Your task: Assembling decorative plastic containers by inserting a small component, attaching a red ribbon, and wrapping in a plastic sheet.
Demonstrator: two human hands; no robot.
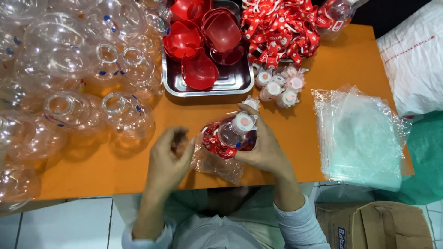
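Hands over orange table (tiled floor)

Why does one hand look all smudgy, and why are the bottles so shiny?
Head view: the left hand is smeared by motion blur, while the right hand holding the bottle looks sharper. Bright light from above makes white glare on the clear empty bottles and the plastic bags, and soft shadows fall on the orange table. The edges bend a little.
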